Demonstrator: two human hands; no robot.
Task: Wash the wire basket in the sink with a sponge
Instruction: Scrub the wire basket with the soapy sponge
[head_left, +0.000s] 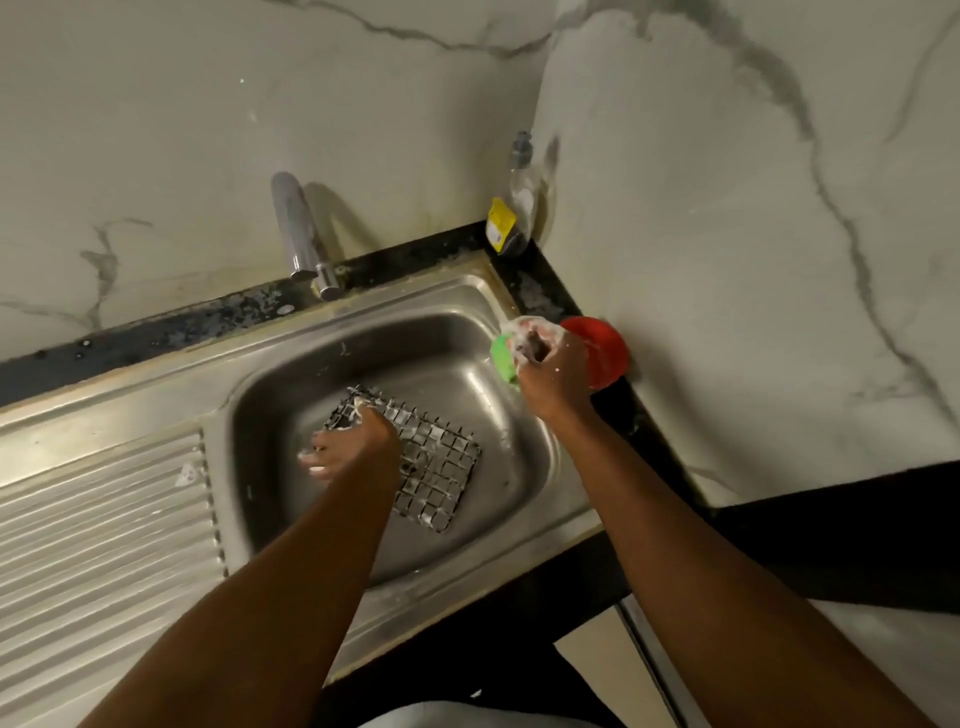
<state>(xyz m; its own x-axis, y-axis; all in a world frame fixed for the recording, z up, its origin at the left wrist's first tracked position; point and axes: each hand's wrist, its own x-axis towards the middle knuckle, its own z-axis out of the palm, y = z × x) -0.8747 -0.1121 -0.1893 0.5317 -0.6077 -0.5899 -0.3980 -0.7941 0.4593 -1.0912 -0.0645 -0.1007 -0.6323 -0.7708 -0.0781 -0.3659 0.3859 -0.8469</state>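
Two hands over steel sink (457, 338), left hand (358, 441) on foamy wire basket (436, 467), grip too blurred to tell, right hand (553, 379) clamped on green sponge (503, 362), black surface (156, 332), marble-veined walls (260, 104), chrome tap (298, 228)

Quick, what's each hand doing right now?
Left hand: on the wire basket; grip too blurred to tell.
Right hand: gripping the green sponge.

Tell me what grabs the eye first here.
The soapy wire basket lying in the steel sink, with the left hand, blurred, on its left edge. Next, the bright colours at the sink's right rim: the right hand grips a foamy green sponge right beside a red container on the dark counter.
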